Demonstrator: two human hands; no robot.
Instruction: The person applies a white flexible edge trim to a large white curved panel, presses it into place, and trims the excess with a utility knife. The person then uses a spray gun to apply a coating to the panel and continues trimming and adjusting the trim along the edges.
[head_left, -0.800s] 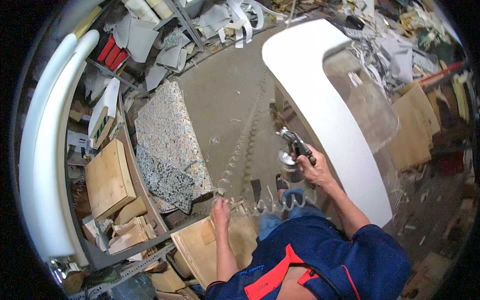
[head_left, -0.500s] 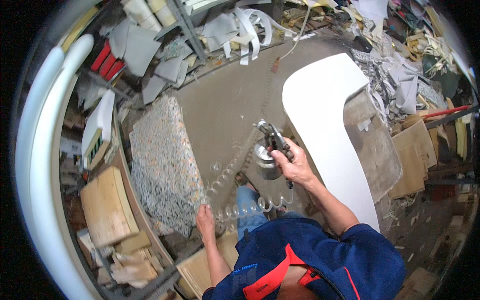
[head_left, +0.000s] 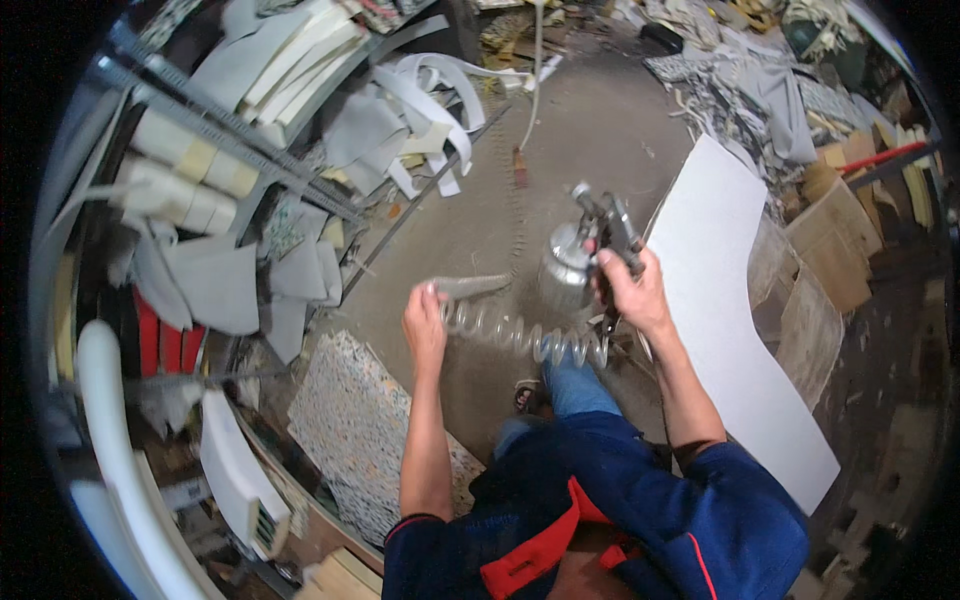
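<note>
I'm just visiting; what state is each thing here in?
Silver metal spray gun: held aloft
Clear plastic coiled hose: strung between the hands
Bare left hand: closed on hose
Bare right hand: gripping spray gun
Large white curved panel: not held
Speckled multicoloured foam slab: partly hidden

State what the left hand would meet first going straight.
The left hand would probably meet the dark rail, then the curled white strips behind it; hand height is unclear, so it might pass above both.
</note>
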